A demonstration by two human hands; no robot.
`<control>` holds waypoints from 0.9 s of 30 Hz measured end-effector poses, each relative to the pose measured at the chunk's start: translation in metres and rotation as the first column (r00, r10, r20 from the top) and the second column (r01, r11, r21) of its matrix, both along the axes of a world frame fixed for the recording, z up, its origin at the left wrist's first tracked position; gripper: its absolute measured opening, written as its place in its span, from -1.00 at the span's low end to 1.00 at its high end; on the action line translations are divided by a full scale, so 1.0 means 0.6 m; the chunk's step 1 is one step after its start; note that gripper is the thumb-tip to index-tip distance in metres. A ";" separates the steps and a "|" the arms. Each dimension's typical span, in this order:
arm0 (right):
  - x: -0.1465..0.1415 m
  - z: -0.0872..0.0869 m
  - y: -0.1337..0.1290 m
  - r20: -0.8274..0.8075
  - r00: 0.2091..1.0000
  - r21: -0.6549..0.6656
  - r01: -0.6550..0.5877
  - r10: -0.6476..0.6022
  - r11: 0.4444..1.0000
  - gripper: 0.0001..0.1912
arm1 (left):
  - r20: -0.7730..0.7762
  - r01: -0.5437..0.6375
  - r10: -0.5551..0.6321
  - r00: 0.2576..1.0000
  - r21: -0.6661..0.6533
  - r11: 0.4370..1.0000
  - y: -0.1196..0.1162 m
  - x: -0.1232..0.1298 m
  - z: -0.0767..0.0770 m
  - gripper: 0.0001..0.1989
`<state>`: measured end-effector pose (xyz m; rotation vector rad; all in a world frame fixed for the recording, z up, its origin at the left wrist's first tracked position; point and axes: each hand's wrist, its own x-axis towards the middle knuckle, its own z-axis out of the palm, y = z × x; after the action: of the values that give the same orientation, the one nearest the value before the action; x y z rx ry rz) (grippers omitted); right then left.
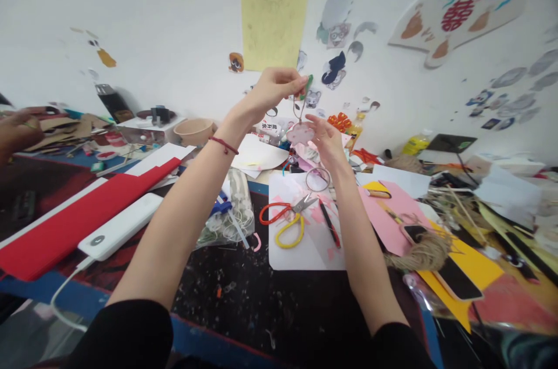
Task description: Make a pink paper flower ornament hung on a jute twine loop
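Observation:
Raised at the centre, my left hand pinches a small green piece with a thin string loop below it. From that string hangs a pale pink, scalloped flat ornament. My right hand is just right of the ornament, its fingers bent near the edge; whether they touch it is unclear. Below, a white board bears scissors with one red and one yellow handle, a black and red pen and pink paper scraps. A thin ring is beneath my right hand.
A white power bank and red folded paper lie left. Right are pink paper, a twine bundle and a phone. Another person's hand shows at the far left. A bowl stands near the wall.

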<state>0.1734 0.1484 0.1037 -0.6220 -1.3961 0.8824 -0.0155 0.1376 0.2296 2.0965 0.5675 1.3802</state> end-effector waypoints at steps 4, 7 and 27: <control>0.032 0.020 -0.015 0.045 0.995 0.047 0.082 -0.084 0.996 -0.49 | -0.093 -0.016 0.018 0.996 0.017 1.000 0.012 0.006 0.000 -0.73; 0.034 0.034 -0.031 0.162 0.986 0.070 0.017 -0.029 0.997 -0.46 | -0.155 -0.027 0.034 0.987 0.052 0.998 0.013 0.012 -0.003 -0.74; -0.018 0.027 -0.050 0.295 0.944 0.001 -0.154 0.147 0.988 -0.59 | -0.244 -0.047 0.078 0.967 0.130 0.990 -0.018 0.032 0.011 -0.76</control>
<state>0.1626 0.1183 0.1197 -0.6542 -1.7397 0.9188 0.0036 0.1265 0.2360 2.3910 0.6690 1.2201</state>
